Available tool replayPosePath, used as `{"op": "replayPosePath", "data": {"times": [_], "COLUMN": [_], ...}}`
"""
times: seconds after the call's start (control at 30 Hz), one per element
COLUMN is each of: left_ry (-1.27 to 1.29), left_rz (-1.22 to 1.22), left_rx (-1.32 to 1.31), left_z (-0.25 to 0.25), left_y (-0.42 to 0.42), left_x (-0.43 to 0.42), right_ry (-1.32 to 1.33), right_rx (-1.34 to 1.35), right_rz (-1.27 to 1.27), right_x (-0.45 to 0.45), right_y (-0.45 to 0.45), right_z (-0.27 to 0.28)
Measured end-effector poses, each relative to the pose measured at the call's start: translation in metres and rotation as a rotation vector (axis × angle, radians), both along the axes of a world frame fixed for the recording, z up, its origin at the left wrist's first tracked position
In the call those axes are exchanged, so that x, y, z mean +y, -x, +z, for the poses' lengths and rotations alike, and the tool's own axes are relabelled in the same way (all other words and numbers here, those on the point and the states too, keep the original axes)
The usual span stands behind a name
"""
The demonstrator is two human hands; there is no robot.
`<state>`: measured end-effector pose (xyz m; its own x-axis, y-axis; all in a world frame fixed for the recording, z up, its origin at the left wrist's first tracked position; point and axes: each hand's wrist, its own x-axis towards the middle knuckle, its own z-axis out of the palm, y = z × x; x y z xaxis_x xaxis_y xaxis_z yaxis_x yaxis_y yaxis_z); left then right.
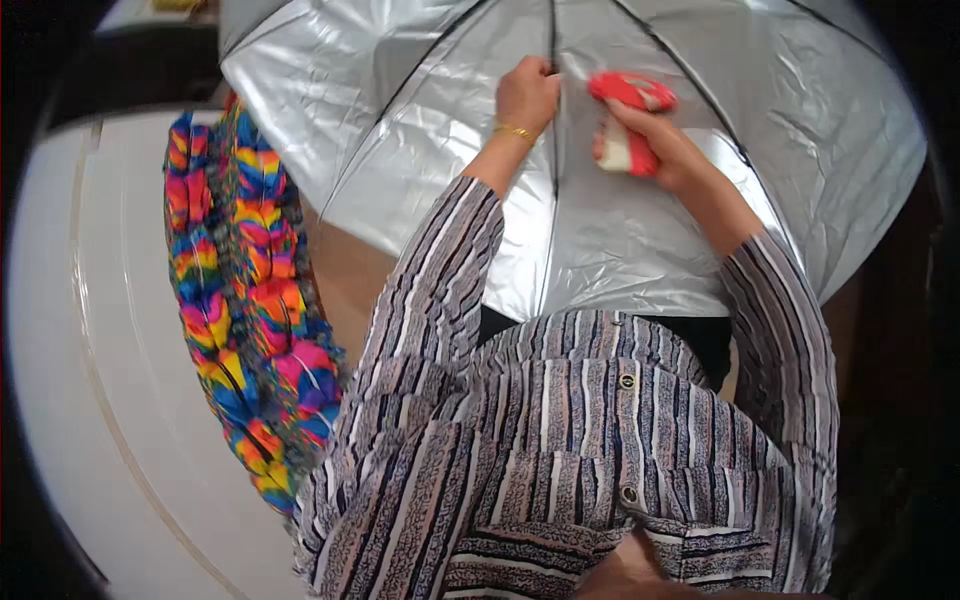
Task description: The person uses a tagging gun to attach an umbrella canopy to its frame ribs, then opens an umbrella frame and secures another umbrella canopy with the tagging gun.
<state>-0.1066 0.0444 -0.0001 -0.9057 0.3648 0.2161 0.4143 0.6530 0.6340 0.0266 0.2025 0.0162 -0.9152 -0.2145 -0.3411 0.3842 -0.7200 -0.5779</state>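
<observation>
**Umbrella open before you, both hands engaged**

Nearest is your striped shirt (600, 430), its sleeves reaching forward on both sides. To your left is a white surface (110, 350); along its inner side lies a bright multicoloured cloth (265, 230), gathered in two rows of puffs, just beside the umbrella.

The umbrella (630, 255) is spread directly in front of you, silver lining and dark ribs facing you. Its near edge is at your waist; the lining is creased in places.

Your right hand (662, 142) is closed around a red-and-white item (622, 155) over the lining. Blur hides what it is, and whether it touches the lining cannot be told.

Farther forward, your left hand (527, 95), with a bracelet (517, 132) at the wrist, is clamped on the centre rib (555, 180); the fingertips are partly hidden. The hands are apart, one each side of that rib.

In my judgement, the step in hand is steadying the rib while handling the item beside it. The next move calls for a firm left grip and light right pressure, sparing the lining.
</observation>
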Motion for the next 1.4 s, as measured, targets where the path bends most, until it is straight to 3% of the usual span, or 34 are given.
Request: {"op": "replayPosePath", "data": {"times": [0.07, 0.13, 0.27, 0.4, 0.5, 0.67, 0.77, 0.83, 0.97, 1.0, 1.07, 1.1, 1.17, 1.2, 1.23, 1.3, 1.4], "left_ry": [0.026, 0.114, 0.556, 0.707, 0.629, 0.511, 0.530, 0.540, 0.428, 0.319, 0.104, 0.110, -0.139, -0.134, -0.243, -0.476, -0.567], "left_rz": [0.067, 0.072, 0.468, 0.477, 0.423, 0.295, 0.276, 0.268, 0.173, 0.172, 0.159, 0.138, 0.191, 0.177, 0.197, 0.246, 0.254], "left_rx": [0.143, 0.408, 0.639, 0.325, 0.282, 0.363, 0.267, 0.219, 0.248, 0.067, -0.297, -0.308, -0.553, -0.575, -0.633, -0.747, -0.828], "left_z": [0.010, 0.017, 0.011, 0.017, -0.014, -0.040, -0.008, -0.001, -0.008, -0.002, 0.005, 0.003, -0.003, -0.008, -0.013, -0.005, -0.015], "left_y": [0.001, 0.002, 0.025, 0.011, 0.023, 0.046, 0.031, 0.029, 0.027, 0.014, -0.016, -0.032, -0.067, -0.082, -0.096, -0.106, -0.124], "left_x": [-0.031, -0.053, -0.161, -0.182, -0.195, -0.201, -0.168, -0.161, -0.149, -0.136, -0.106, -0.094, -0.075, -0.069, -0.065, -0.055, -0.051], "right_ry": [-0.129, -0.159, -0.164, -0.255, -0.429, -0.386, -0.552, -0.508, -0.582, -0.584, -1.028, -1.039, -1.420, -1.614, -1.630, -1.336, -0.848], "right_rx": [-0.260, -0.274, -0.252, -0.254, -0.172, 0.062, 0.235, 0.270, 0.291, 0.276, 0.460, 0.438, 0.375, 0.338, 0.312, 0.380, 0.448], "right_rz": [0.073, 0.185, 0.371, 0.067, -0.201, -0.476, -0.612, -0.711, -0.828, -0.835, -0.980, -0.992, -1.054, -1.067, -1.059, -0.983, -0.897], "right_x": [-0.003, -0.007, -0.001, -0.004, -0.011, -0.005, 0.022, 0.051, 0.097, 0.113, 0.148, 0.154, 0.161, 0.161, 0.154, 0.124, 0.049], "right_y": [-0.043, -0.097, -0.155, -0.158, -0.131, -0.089, -0.082, -0.073, -0.062, -0.055, -0.043, -0.046, -0.055, -0.061, -0.068, -0.064, -0.071], "right_z": [0.009, 0.033, 0.044, 0.019, 0.020, 0.030, 0.049, 0.058, 0.072, 0.067, 0.053, 0.052, 0.051, 0.049, 0.046, 0.057, 0.048]}}
